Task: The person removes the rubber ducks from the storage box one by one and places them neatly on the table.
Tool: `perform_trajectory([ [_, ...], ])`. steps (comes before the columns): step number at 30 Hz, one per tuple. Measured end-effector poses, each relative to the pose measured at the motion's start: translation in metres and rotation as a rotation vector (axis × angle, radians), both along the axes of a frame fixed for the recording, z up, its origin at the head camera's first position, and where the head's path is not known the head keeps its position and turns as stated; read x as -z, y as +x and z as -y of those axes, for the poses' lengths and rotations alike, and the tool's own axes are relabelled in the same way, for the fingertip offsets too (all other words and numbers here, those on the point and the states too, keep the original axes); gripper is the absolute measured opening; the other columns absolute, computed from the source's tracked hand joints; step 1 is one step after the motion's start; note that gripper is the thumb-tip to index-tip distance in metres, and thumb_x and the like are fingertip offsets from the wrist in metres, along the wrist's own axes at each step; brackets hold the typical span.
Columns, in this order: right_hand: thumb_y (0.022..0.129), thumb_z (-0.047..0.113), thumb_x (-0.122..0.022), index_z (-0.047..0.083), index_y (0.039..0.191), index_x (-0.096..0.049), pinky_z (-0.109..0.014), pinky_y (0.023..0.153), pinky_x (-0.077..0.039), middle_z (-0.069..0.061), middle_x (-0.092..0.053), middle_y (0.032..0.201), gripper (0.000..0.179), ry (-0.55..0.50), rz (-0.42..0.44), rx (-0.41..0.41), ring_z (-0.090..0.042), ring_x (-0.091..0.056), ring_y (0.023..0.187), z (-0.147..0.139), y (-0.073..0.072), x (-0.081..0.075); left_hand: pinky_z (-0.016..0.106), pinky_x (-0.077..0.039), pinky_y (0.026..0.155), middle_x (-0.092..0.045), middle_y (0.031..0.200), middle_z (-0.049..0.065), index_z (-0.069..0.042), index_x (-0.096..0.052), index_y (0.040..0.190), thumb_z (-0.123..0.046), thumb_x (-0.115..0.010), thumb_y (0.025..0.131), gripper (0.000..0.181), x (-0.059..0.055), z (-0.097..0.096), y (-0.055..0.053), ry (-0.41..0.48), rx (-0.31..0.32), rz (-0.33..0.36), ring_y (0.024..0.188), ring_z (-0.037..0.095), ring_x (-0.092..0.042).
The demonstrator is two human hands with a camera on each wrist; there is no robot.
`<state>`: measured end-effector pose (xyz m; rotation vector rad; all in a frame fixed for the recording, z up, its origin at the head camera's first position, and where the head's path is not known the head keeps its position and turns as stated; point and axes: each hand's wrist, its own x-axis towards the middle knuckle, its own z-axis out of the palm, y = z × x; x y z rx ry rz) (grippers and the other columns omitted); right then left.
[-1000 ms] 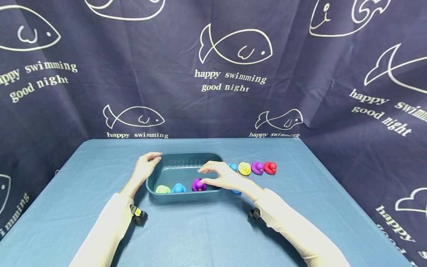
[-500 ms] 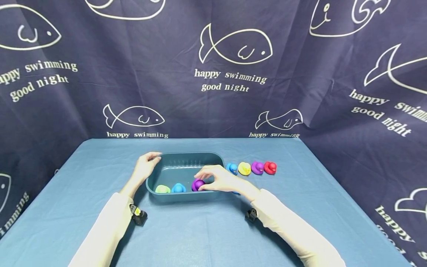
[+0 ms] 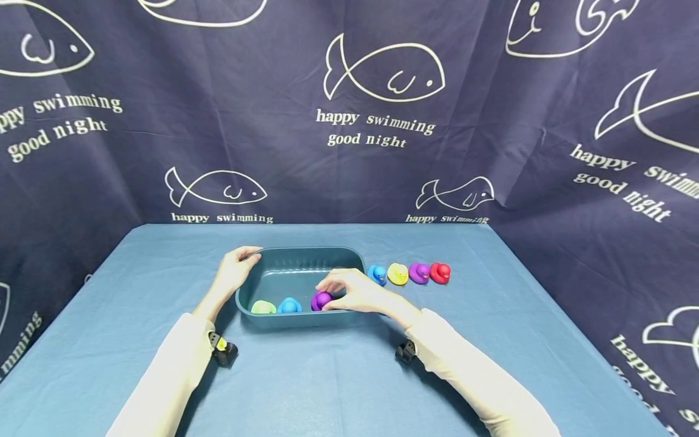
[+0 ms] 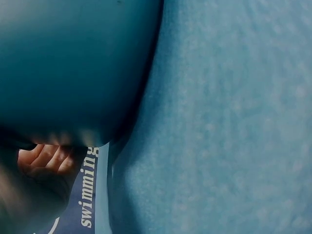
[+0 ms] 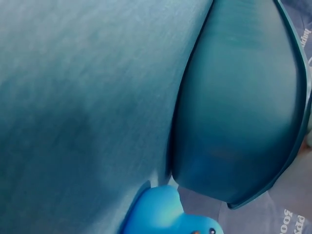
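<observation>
A dark teal plastic bin (image 3: 300, 320) stands mid-table. My left hand (image 3: 233, 271) grips its left end at the rim, and the left wrist view shows curled fingers (image 4: 59, 158) by the bin wall (image 4: 73, 73). Over the right end reaches my right hand (image 3: 360, 292), thumb and fingers pinching a purple rubber duck (image 3: 320, 300) inside, near the front wall. Left of that duck sit a blue rubber duck (image 3: 289, 305) and a light green one (image 3: 264, 308), their lower parts hidden by the wall. In the right wrist view the right hand's fingers are mostly out of frame.
Right of the bin, a row holds blue (image 3: 377, 274), yellow (image 3: 398, 274), purple (image 3: 419, 273) and red (image 3: 440, 273) rubber ducks. Another blue duck (image 5: 161, 212) lies outside the bin's right end, below my right wrist. A dark printed curtain (image 3: 295, 152) hangs behind the table.
My right hand has come down and its thumb and fingers have closed around the purple duck in the bin. My left hand stays on the rim. The head view has shifted slightly.
</observation>
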<state>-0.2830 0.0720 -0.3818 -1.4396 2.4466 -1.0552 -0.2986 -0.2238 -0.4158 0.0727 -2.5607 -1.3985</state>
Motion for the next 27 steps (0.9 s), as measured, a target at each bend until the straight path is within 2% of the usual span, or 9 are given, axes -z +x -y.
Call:
perform_trajectory([
  [8, 0.077, 0.013, -0.076, 0.006, 0.105, -0.069, -0.019, 0.078, -0.050, -0.004, -0.066, 0.096, 0.030, 0.137, -0.055, 0.061, -0.016, -0.064, 0.088, 0.0044, -0.0016, 0.0002, 0.032, -0.043, 0.084, -0.064, 0.115, 0.020, -0.001, -0.062, 0.120, -0.015, -0.052, 0.095, 0.030, 0.0032, 0.0019, -0.0012, 0.002, -0.002, -0.009, 0.103, 0.026, -0.057],
  [20, 0.076, 0.012, -0.077, 0.008, 0.100, -0.068, -0.017, 0.075, -0.049, -0.004, -0.067, 0.095, 0.026, 0.150, -0.084, 0.055, -0.015, -0.063, 0.086, 0.0032, -0.0012, 0.0017, 0.029, -0.043, 0.082, -0.063, 0.115, 0.021, 0.000, -0.061, 0.120, -0.014, -0.051, 0.095, 0.030, 0.0035, 0.0005, 0.0003, -0.001, 0.000, -0.010, 0.103, 0.026, -0.056],
  [27, 0.076, 0.011, -0.077, 0.007, 0.102, -0.068, -0.018, 0.078, -0.049, -0.004, -0.066, 0.097, 0.028, 0.162, -0.095, 0.027, -0.015, -0.064, 0.087, 0.0029, -0.0020, 0.0005, 0.031, -0.043, 0.082, -0.064, 0.115, 0.020, -0.001, -0.061, 0.120, -0.014, -0.052, 0.095, 0.030, 0.0015, 0.0000, 0.0012, 0.009, 0.001, -0.001, 0.103, 0.027, -0.057],
])
